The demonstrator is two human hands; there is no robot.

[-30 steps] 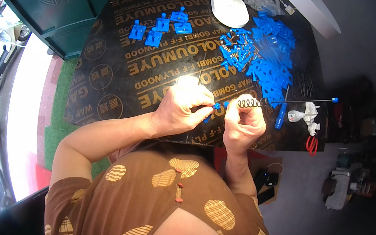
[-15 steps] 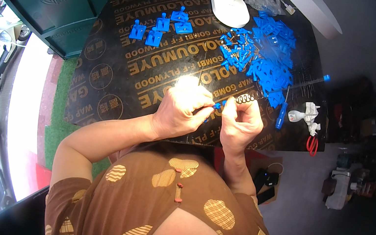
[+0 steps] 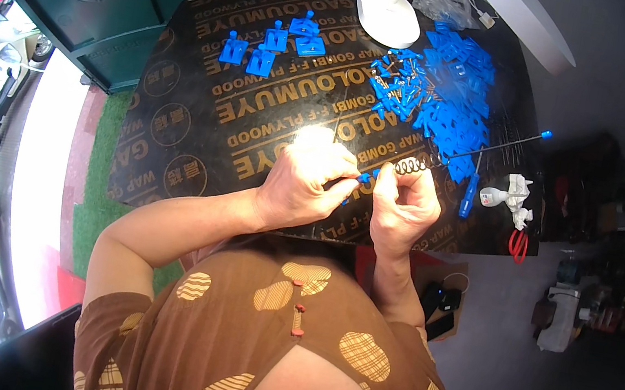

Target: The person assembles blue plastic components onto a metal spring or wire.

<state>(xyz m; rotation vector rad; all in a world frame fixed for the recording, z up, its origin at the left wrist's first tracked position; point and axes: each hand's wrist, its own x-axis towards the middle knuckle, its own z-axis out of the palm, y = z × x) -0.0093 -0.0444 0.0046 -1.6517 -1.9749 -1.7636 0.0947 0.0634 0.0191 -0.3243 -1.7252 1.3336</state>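
Observation:
Near the table's front edge, my left hand is closed in a pinch on a small blue plastic piece. Its lower part is hidden by my fingers. My right hand faces it a short gap away, thumb and finger pressed together. From that pinch rises a black wire coil, and a thin rod runs from beside it toward a blue tip at the right. Whether coil and rod are one piece I cannot tell. A bit of blue also shows at my right fingertips.
Beyond my right hand lies a heap of blue plastic plates with small blue pins. A blue-handled screwdriver, red-handled tool and white bulb-shaped item lie rightward. Several blue assembled pieces stand left of a white lamp base.
The whole view has shifted slightly. Both hands keep the same pinch at nearly the same spot, and the rod's blue tip has barely moved.

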